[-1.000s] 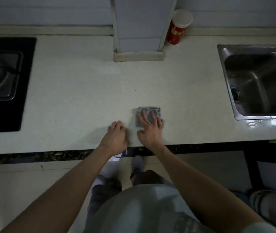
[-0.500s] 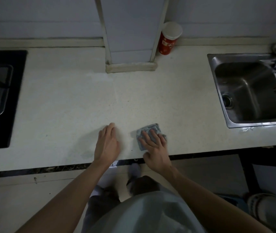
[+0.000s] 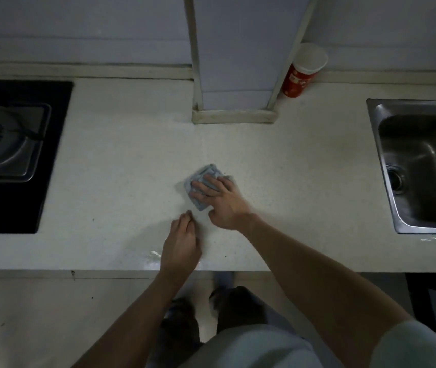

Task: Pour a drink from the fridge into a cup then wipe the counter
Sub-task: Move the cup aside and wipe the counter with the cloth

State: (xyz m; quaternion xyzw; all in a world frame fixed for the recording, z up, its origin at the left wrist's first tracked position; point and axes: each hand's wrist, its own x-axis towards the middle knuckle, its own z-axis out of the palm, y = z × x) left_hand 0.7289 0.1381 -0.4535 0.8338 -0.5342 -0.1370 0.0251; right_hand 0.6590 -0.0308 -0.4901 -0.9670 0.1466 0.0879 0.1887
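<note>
Cloth [image 3: 201, 174] is pinned to the surface [image 3: 132, 168] under the outspread right grip [image 3: 221, 199], nothing being clasped, with the left grip [image 3: 181, 244] rested empty and loosely curled just beside it; merely pressed, the cloth could be bunched or left behind.

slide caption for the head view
The right hand presses a grey cloth flat on the counter while the left hand rests near its edge.
</note>
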